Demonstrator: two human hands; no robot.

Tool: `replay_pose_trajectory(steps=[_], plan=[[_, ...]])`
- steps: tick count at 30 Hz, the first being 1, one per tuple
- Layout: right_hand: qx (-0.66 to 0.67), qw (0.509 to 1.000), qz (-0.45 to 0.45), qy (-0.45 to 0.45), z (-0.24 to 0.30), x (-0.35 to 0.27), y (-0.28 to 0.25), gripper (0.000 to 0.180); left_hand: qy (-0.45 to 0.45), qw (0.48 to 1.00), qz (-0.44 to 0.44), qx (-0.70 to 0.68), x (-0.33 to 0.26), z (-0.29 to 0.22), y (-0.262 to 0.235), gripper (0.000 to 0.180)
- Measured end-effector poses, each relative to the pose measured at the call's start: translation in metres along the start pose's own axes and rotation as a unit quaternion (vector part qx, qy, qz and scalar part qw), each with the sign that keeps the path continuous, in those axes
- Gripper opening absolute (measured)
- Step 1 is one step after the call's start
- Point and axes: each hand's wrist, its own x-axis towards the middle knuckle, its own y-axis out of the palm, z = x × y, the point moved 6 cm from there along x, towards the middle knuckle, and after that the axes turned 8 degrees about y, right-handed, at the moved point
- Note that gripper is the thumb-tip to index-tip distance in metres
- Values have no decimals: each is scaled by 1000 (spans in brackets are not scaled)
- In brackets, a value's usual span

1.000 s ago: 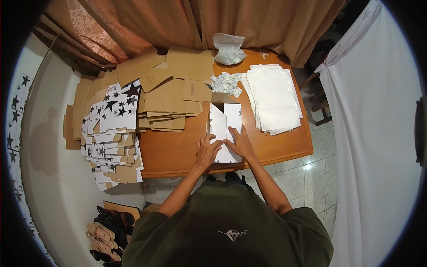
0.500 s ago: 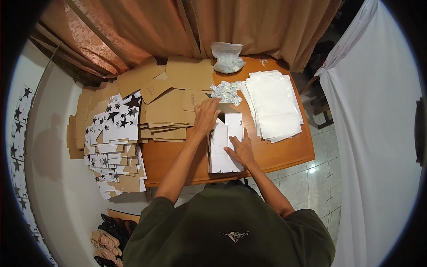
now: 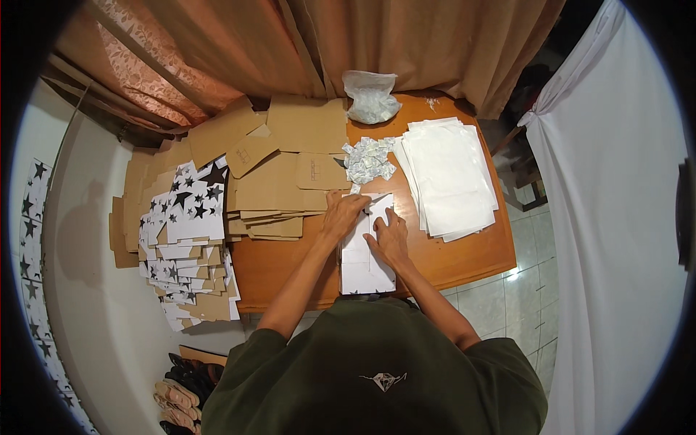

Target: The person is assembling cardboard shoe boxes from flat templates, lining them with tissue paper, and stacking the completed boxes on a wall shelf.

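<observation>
A long white cardboard box [image 3: 357, 262] with black star marks along its near edge lies lengthwise before me at the table's front. My left hand [image 3: 344, 216] reaches over its far left corner, fingers closed at a folded flap on the far end. Its fingertips are partly hidden against the white card. My right hand [image 3: 390, 239] rests on the box's right side, fingers bent and apart, pressing on the top. Just beyond the box lies a heap of small pale sachets [image 3: 368, 159].
Flat brown cardboard sheets [image 3: 268, 185] cover the table's left, beside a tall stack of star-printed white card [image 3: 190, 210]. White paper sheets or bags [image 3: 451, 177] lie stacked at the right. A clear plastic bag [image 3: 373, 101] stands at the back. Shoes [image 3: 177, 402] are on the floor.
My left hand has come down from above the far end onto the box's far flap, which is now folded in. My right hand's fingers have bent more. The box sits slightly nearer me.
</observation>
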Motion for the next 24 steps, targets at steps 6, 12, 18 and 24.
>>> replay_pose_trajectory(steps=[6,12,18,24], plan=[[13,1000,4,13,8,5,-6,59,5,999,-43,-28,-30,5,19,22],[46,999,28,6,6,5,-3,62,7,999,-34,-42,-38,17,35,22],[53,998,19,6,9,6,-4,61,3,997,-3,-77,-39,25,41,33],[43,998,24,-28,8,5,0,56,-15,999,-2,-48,-41,23,36,28]])
